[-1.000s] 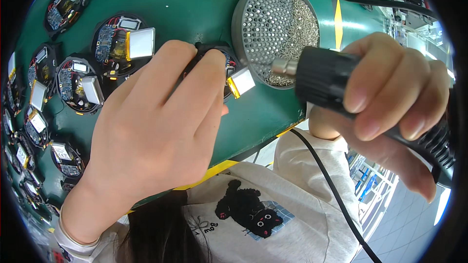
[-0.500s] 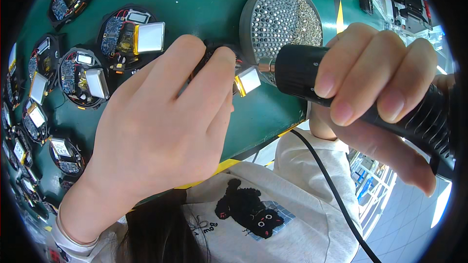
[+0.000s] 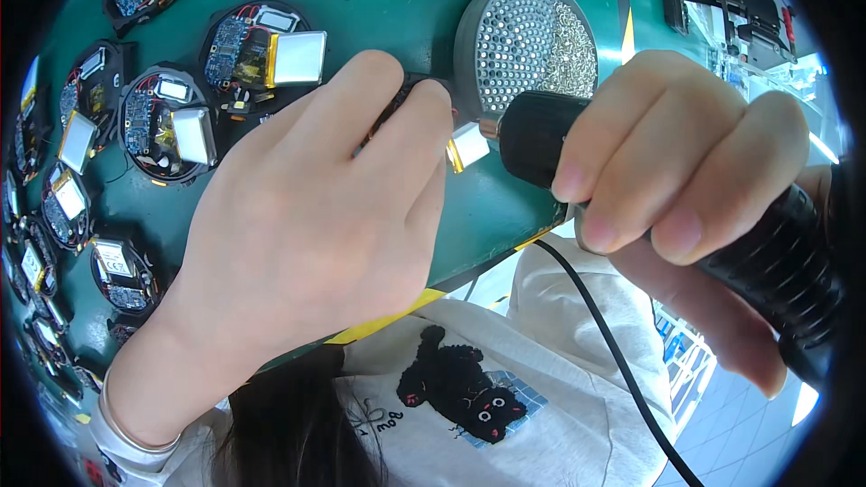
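Note:
My right hand [image 3: 677, 158] is wrapped around a black electric screwdriver [image 3: 546, 140], its metal tip pointing left. The tip meets the near side of a partly hidden round black electronic device [image 3: 383, 122]. Over that device lies my left hand [image 3: 316, 198], fingers bent down and closed on it, covering most of its body. From under the fingers a silver pouch battery [image 3: 469, 146] with yellow tape sticks out to the right, close to the screwdriver tip. The screw itself, if any, is hidden.
A round grey tray [image 3: 465, 45] of small screws stands behind the screwdriver. Several open round devices with blue boards, like this one [image 3: 167, 126], lie on the green mat [image 3: 388, 0] to the left. A black cable [image 3: 613, 352] hangs past the striped table edge [image 3: 388, 320].
The whole view has shifted slightly. My left hand and the device sit a little farther right, and the screwdriver's back end in my right hand has dropped lower.

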Motion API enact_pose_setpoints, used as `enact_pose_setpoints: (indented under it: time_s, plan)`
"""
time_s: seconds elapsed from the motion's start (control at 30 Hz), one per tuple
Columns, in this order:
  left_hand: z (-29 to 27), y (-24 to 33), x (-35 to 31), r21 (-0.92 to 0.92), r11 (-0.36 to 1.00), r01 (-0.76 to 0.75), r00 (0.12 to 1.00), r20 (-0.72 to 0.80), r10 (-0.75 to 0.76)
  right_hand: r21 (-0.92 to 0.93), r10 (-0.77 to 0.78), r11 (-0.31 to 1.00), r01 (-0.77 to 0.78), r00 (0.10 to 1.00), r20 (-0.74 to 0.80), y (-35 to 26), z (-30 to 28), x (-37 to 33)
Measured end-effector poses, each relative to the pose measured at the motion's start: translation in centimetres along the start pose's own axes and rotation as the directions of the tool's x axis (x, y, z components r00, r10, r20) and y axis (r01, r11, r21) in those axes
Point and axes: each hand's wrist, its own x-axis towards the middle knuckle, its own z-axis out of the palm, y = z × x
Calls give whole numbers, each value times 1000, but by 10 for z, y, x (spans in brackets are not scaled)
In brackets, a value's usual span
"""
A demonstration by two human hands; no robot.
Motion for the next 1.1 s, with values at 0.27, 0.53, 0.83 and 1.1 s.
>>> enact_pose_setpoints:
  time_s: [0.27, 0.53, 0.83, 1.1]
  plan:
    - [-1, -3, -1, 67, 997, -42, 999, -13, 43, 27, -50, 998, 51, 999, -17, 11, 3, 3]
    - [-6, -7, 6, 190, 965, -180, 981, 106, 162, 163, -249, 936, 311, 916, -315, 27, 17, 6]
    - [-9, -2, 0, 314, 922, -228, 968, 177, 179, 210, -289, 905, 370, 898, -333, 26, 26, -3]
    - [-11, 3, 3, 207, 961, -184, 980, 109, 164, 281, -390, 846, 454, 884, -257, 41, 15, -9]
